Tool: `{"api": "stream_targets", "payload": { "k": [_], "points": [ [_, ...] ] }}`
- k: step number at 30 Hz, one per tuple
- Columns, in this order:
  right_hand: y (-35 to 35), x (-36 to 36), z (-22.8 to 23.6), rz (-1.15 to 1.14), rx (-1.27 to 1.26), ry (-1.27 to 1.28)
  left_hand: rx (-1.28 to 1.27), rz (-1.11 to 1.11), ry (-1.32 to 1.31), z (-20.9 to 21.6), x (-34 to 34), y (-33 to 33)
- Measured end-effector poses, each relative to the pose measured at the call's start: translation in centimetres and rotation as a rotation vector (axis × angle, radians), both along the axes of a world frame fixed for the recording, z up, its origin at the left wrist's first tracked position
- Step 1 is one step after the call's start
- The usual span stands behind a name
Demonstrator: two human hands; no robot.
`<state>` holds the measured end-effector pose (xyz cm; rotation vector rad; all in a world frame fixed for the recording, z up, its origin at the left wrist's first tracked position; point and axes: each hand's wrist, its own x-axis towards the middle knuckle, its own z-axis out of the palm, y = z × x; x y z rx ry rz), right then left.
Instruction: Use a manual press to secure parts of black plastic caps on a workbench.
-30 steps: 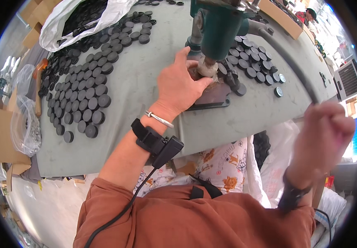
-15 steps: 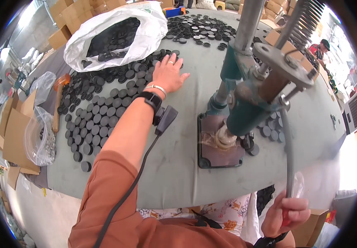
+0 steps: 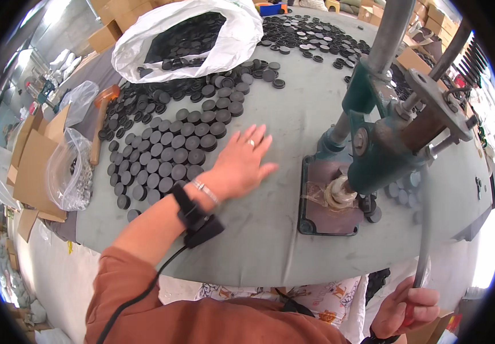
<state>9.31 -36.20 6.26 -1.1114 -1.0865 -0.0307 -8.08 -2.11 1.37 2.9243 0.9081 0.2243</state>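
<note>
Lever [image 3: 425,229] is in R hand [image 3: 402,308], fingers curled on red grip, prob. for firm hold. L hand [image 3: 237,166] spread, w/o object; dark discs [image 3: 180,155] left of it, prob. for easy reach; press [image 3: 380,157] to its right.

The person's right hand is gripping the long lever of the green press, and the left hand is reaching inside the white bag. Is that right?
Not quite: the left hand is not inside the white bag. The head view shows it open over the grey tabletop. The right hand is indeed gripping the long lever of the green press.
</note>
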Motion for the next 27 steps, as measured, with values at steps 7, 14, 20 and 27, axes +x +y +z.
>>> {"api": "stream_targets", "payload": {
  "k": [7, 14, 20, 27],
  "points": [
    [0.1, 0.3, -0.2, 0.109, 0.020, 0.017, 0.129, 0.207, -0.020, 3.3, 0.3, 6.7],
    [-0.2, -0.2, -0.5, -0.046, 0.039, 0.042, -0.093, 0.330, 0.035, 0.5, 2.9, 10.5],
    [0.0, 0.3, -1.1, 0.016, 0.069, 0.070, -0.085, 0.011, 0.032, 0.8, -0.6, 3.9],
    [-0.3, 0.5, -0.2, 0.080, 0.018, 0.006, -0.154, -0.133, 0.002, 1.5, -2.7, -1.2]
  ]
}}
